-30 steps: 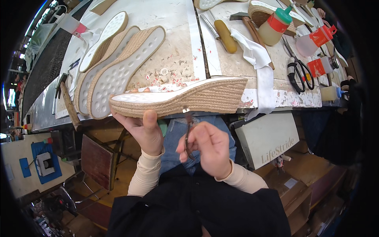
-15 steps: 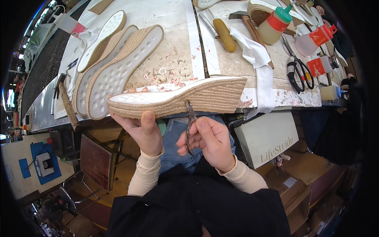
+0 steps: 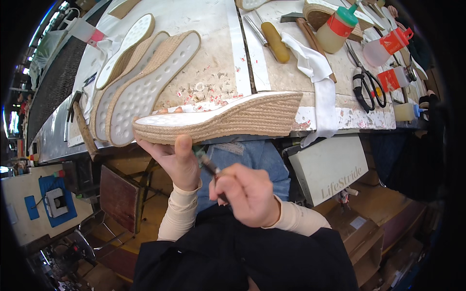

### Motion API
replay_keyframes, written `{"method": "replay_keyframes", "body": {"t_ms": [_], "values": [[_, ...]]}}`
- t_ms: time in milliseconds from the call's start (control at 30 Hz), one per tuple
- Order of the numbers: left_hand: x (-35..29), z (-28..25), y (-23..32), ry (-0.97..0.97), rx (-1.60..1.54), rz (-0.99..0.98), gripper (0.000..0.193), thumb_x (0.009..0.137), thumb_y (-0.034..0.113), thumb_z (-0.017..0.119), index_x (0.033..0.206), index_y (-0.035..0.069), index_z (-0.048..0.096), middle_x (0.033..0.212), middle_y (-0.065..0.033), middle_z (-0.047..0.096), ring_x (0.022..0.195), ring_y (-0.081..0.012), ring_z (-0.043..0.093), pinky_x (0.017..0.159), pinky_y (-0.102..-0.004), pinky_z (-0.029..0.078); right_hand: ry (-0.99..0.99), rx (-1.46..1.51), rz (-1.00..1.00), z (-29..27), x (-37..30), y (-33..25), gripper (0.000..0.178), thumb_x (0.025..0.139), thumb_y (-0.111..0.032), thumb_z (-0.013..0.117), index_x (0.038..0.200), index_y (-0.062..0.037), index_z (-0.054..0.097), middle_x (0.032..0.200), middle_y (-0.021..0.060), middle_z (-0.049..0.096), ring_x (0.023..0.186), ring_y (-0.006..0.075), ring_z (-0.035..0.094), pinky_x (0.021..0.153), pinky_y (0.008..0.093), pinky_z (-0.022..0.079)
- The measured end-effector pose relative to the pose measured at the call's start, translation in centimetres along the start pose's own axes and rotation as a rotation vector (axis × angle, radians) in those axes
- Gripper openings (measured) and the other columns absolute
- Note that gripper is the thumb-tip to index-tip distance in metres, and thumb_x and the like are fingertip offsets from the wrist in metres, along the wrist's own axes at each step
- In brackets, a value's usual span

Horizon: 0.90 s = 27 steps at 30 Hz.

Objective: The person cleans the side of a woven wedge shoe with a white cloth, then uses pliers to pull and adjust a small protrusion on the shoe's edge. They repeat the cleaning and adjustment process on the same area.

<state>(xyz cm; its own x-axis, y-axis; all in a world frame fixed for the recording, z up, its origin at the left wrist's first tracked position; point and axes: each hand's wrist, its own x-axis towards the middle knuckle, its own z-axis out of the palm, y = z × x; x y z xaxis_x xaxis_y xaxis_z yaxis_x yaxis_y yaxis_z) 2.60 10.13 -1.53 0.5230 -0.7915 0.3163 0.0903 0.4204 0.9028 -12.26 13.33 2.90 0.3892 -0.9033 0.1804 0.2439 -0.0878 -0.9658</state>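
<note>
My left hand (image 3: 175, 164) grips a rope-wrapped wedge shoe sole (image 3: 228, 119) by its thin left end, thumb on the near side and fingertips over the far edge. The sole's white face is turned up, and its thick heel end points right at the table's front edge. Below the sole, apart from it, my right hand (image 3: 248, 194) is closed round small metal nippers (image 3: 211, 167). Their jaws point up and left, blurred by motion, and the fist hides most of the handles.
More wedge soles (image 3: 155, 82) lie at the left beside a hammer (image 3: 82, 126). On the right are a yellow-handled tool (image 3: 276, 43), white cloth (image 3: 315, 68), black-handled scissors (image 3: 368, 89) and glue bottles (image 3: 335, 31). A pale box (image 3: 330, 169) stands below the table edge.
The nippers have come away from the sole's rope side, and my right hand has moved down and toward my body, turning into a fist round them. The left hand and sole are almost still.
</note>
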Motion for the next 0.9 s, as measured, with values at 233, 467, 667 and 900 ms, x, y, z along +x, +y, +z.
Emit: {"method": "replay_keyframes", "body": {"t_ms": [233,467,667,900], "values": [[0.0,-0.4,-0.6,0.000,-0.006,0.038,0.084,0.088,0.027,0.069,0.149,0.012,0.013,0.137,-0.0177,0.041,0.127,-0.0342,0.045,0.108,-0.0483,0.036,0.070,0.426,0.323,-2.0,0.2,1.6,0.035,0.105,-0.029,0.036,0.090,-0.0002,0.047,0.084,0.0213,0.067,0.065,0.0217,0.067,0.062,0.0313,0.058],[-0.1,0.0,-0.3,0.011,-0.032,0.018,0.087,0.087,0.027,0.070,0.149,0.012,0.012,0.136,-0.0172,0.041,0.127,-0.0349,0.045,0.108,-0.0487,0.036,0.060,0.492,0.381,-2.3,0.4,2.0,0.034,0.104,-0.030,0.038,0.090,-0.0011,0.047,0.083,0.0220,0.067,0.066,0.0239,0.068,0.061,0.0324,0.058],[-0.1,0.1,0.0,0.004,-0.052,0.000,0.087,0.086,0.025,0.071,0.150,0.013,0.012,0.136,-0.0173,0.040,0.127,-0.0352,0.045,0.108,-0.0489,0.035,0.007,0.587,0.435,-3.1,1.0,2.0,0.032,0.105,-0.030,0.038,0.088,-0.0033,0.047,0.077,0.0207,0.065,0.058,0.0218,0.065,0.055,0.0299,0.055],[0.0,0.2,0.2,0.029,-0.066,-0.025,0.091,0.083,0.022,0.073,0.149,0.013,0.011,0.136,-0.0179,0.040,0.126,-0.0343,0.046,0.107,-0.0483,0.036,0.054,0.568,0.436,-3.0,1.1,1.3,0.034,0.104,-0.027,0.039,0.083,-0.0019,0.048,0.065,0.0125,0.060,0.045,0.0094,0.051,0.042,0.0211,0.043]]}}
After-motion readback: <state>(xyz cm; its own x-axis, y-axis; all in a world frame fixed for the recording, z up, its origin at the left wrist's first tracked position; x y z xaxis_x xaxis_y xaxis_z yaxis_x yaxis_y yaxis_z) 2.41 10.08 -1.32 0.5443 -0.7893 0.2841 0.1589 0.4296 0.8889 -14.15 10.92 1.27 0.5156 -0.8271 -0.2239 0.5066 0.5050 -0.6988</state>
